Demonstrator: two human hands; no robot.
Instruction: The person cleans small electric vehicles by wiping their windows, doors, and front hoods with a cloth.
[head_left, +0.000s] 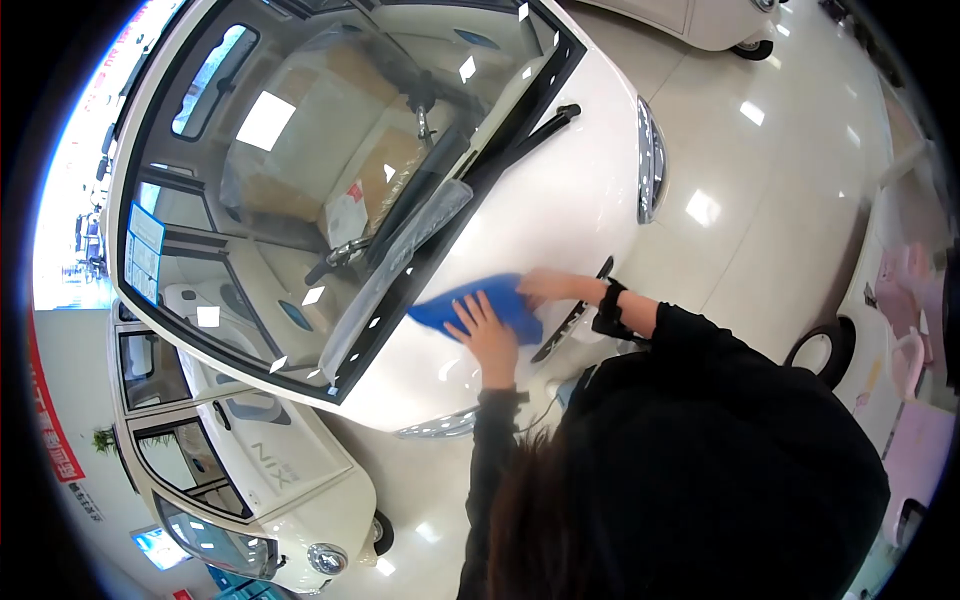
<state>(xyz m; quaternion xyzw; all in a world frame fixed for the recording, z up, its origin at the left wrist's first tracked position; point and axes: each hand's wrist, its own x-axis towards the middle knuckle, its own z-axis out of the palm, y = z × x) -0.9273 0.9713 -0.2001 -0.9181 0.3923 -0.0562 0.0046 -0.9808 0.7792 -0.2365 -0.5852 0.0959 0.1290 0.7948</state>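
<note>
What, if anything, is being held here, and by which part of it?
The blue cloth, apparently by its upper right edge, in the right hand, though blur obscures the grip; the left hand lies spread over it, not visibly grasping.

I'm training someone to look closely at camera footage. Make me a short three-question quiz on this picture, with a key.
1. Multiple choice: where is the blue cloth?
A) on the floor
B) on the front of the white vehicle
C) over a tyre

2. True or false: the left hand wears a glove.

3. Fill in the missing word: the black band is worn on the person's own ____ wrist.

Key:
1. B.
2. False; it is bare, with its fingers spread on the cloth.
3. Right.
</note>
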